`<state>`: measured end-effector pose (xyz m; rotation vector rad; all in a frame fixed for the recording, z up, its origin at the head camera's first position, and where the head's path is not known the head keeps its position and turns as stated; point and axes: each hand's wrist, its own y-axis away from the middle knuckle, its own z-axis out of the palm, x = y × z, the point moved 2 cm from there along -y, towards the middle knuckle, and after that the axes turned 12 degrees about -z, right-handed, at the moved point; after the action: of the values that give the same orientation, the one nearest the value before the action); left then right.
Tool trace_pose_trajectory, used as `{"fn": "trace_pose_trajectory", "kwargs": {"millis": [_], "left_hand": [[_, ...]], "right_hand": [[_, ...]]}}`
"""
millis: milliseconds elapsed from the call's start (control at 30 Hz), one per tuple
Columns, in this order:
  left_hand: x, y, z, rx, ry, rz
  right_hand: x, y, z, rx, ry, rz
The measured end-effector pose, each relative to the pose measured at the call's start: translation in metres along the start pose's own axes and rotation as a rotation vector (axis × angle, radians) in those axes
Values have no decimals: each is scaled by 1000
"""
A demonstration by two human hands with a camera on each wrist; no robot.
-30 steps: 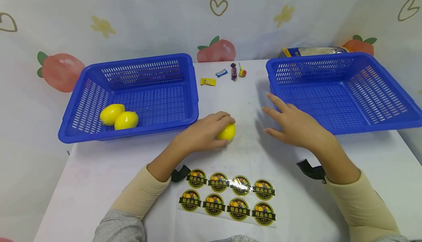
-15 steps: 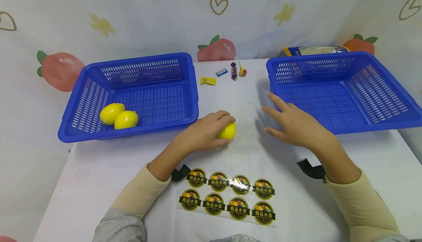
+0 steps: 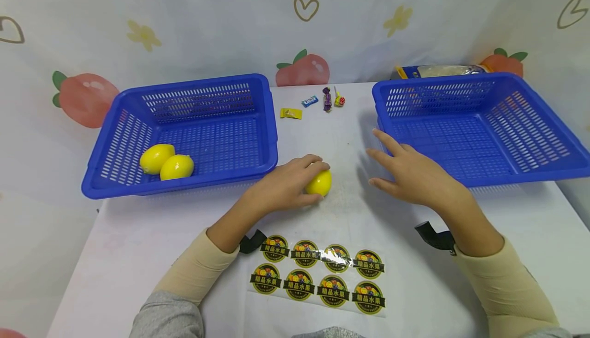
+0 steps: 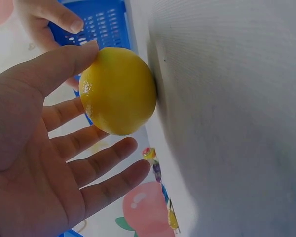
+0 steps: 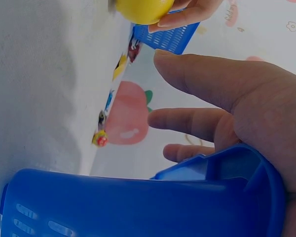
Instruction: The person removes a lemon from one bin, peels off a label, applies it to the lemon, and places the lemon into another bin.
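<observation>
Lying nearest the viewer, a sticker sheet (image 3: 318,278) rests flat on the table (image 3: 138,246), between the two forearms. Just beyond it the left hand (image 3: 281,187) cups a lemon (image 3: 319,183) that sits on the table between the two baskets. The lemon lies at the fingertip end of this hand, toward the right hand, with the thumb on its near side and the fingers arched over its top and far side. The left wrist view shows the thumb (image 4: 54,66) pressed on the lemon (image 4: 119,90) and the other fingers spread loosely under it, so this is a light, wide cupping hold, not a tight clamp. The lemon's long axis cannot be told; it looks nearly round from both views.

The right hand (image 3: 412,174) hovers with fingers straight and apart, holding nothing, near the lemon but clear of it, with bare table between. The left hand is plainly the nearer one.

Farther off, the left basket (image 3: 115,184) holds two lemons (image 3: 166,163) touching each other. The right basket (image 3: 465,84) stands beside the right hand. A few candies (image 3: 318,103) lie beyond, between the baskets.
</observation>
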<state>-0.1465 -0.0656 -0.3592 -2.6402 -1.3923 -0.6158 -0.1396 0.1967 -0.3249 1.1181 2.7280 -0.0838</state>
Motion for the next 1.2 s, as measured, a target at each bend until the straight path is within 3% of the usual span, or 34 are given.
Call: {"fn": "trace_pose_trajectory", "kwargs": {"millis": [367, 533, 633, 733, 933, 1067, 1200], "left_hand": [[-1, -1, 0, 4, 3, -1], [0, -1, 1, -3, 9, -6], [0, -1, 2, -4, 9, -6], [0, -1, 2, 4, 6, -7], [-1, 0, 3, 8, 1, -11], [-1, 0, 2, 3, 2, -19], [0, 0, 3, 2, 6, -22]], "right_hand": [[-1, -2, 0, 18, 10, 5], [-13, 3, 0, 34, 114, -14], [-35, 11, 1, 65, 158, -121], [-63, 19, 8, 68, 151, -290], [-110, 32, 41, -79, 91, -578], [-120, 38, 55, -109, 75, -671], [-119, 42, 62, -110, 59, -689]]}}
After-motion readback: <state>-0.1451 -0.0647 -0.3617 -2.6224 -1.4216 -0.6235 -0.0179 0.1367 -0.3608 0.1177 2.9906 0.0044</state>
